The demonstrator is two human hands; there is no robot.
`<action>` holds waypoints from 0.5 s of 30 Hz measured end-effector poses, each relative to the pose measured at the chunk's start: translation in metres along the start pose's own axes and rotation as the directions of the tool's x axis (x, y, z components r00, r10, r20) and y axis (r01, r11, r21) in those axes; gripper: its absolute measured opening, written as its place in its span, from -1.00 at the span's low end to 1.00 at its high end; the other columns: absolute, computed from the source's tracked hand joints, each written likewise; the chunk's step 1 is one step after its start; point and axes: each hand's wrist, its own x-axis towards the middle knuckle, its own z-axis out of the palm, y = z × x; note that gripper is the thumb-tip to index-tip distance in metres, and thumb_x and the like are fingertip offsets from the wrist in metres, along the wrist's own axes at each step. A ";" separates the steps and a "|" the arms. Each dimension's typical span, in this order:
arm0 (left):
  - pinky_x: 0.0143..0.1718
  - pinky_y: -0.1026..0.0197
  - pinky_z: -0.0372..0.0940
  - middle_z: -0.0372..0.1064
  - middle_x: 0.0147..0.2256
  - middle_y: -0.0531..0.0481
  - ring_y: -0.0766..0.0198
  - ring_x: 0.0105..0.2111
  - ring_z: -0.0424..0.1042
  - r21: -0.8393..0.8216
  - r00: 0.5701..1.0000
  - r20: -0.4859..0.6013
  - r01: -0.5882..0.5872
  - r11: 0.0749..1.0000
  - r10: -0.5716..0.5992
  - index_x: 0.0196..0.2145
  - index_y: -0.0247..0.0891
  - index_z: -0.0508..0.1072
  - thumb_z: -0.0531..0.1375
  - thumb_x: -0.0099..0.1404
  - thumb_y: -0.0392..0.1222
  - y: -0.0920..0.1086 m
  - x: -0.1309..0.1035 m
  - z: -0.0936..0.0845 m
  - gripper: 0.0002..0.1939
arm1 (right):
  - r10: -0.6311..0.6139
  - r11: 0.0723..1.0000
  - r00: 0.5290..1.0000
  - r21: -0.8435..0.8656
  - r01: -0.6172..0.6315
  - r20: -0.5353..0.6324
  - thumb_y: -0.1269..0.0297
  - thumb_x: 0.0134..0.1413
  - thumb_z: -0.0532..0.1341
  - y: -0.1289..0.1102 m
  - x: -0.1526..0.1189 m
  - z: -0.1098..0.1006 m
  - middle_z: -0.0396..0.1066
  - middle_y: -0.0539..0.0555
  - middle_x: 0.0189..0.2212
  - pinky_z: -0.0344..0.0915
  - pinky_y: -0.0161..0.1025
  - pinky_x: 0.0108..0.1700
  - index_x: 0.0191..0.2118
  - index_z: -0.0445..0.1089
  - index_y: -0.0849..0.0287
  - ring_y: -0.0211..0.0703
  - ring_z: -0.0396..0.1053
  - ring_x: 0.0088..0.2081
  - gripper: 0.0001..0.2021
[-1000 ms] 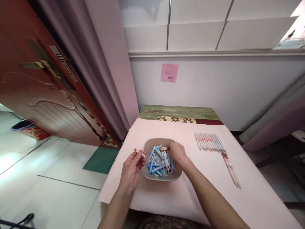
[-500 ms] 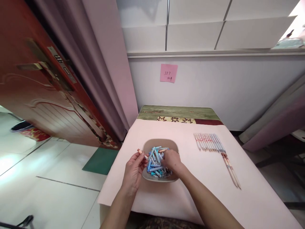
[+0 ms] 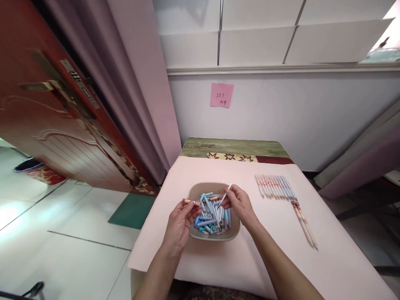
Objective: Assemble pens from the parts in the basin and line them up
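Pinching an orange-ended tube [image 3: 191,201], the left hand [image 3: 178,223] hovers over the left rim of a grey-brown bin [image 3: 201,188] of pen parts [image 3: 205,223], while the right hand [image 3: 240,205] grips a thin white stick [image 3: 226,194] above it, and a pink note [image 3: 221,95] reads "357" over characters too small to tell.

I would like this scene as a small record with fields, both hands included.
Container: beige tub with loose, mostly blue pen parts
Left hand: holds an orange-tipped piece
Right hand: holds a thin white stick
Right of tub: a row of pens, two more pens nearer the viewer
Wall: pink note, "357" readable
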 end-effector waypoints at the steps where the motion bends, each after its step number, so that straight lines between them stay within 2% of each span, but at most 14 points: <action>1: -0.25 0.23 0.42 0.51 -0.34 -0.11 0.24 -0.34 0.51 0.005 1.000 0.003 -0.009 1.000 0.009 -0.36 -0.33 0.43 0.33 0.05 -0.32 0.000 0.000 -0.001 -0.82 | -0.013 1.000 1.000 0.014 0.013 -0.017 0.02 0.09 0.11 -0.003 -0.002 -0.001 0.46 0.04 -0.49 0.37 -0.36 -0.50 -0.33 0.25 0.19 -0.23 0.44 -0.51 -0.71; 5: -0.28 0.23 0.42 0.51 -0.32 -0.12 0.26 -0.36 0.50 0.037 1.000 0.006 -0.004 0.999 0.004 -0.33 -0.32 0.42 0.33 0.06 -0.30 -0.001 -0.001 -0.004 -0.80 | -0.101 0.995 0.993 -0.004 0.101 -0.060 -0.03 0.13 0.11 -0.010 -0.006 -0.003 0.45 0.04 -0.47 0.25 -0.44 -0.59 -0.40 0.24 0.18 -0.29 0.39 -0.53 -0.66; 10: -0.37 0.28 0.40 0.44 -0.47 -0.01 0.32 -0.46 0.45 0.025 0.999 -0.037 -0.021 0.999 0.022 -0.33 -0.32 0.43 0.33 0.06 -0.26 0.001 -0.001 -0.003 -0.79 | -0.128 0.992 0.986 -0.014 0.127 -0.111 -0.05 0.16 0.06 -0.010 -0.007 -0.006 0.38 -0.06 -0.59 0.10 -0.43 -0.66 -0.36 0.21 0.14 -0.34 0.24 -0.67 -0.68; 12: -0.39 0.30 0.40 0.43 -0.49 0.02 0.35 -0.48 0.44 0.016 0.997 -0.057 -0.058 0.998 0.059 -0.36 -0.32 0.43 0.33 0.06 -0.25 0.004 0.001 -0.004 -0.81 | -0.140 0.985 0.987 -0.109 0.132 -0.077 -0.02 0.16 0.07 -0.008 -0.006 -0.008 0.36 -0.08 -0.60 0.13 -0.42 -0.61 -0.37 0.25 0.14 -0.34 0.21 -0.67 -0.69; 15: -0.29 0.21 0.42 0.47 -0.44 -0.04 0.28 -0.42 0.48 -0.013 0.994 -0.072 -0.089 0.996 0.088 -0.41 -0.31 0.40 0.31 0.07 -0.28 0.007 0.004 -0.007 -0.85 | -0.102 0.931 0.994 -0.347 0.109 0.039 0.06 0.16 0.08 -0.004 -0.006 -0.008 0.40 -0.05 -0.58 0.14 -0.39 -0.56 -0.41 0.31 0.16 -0.31 0.24 -0.62 -0.72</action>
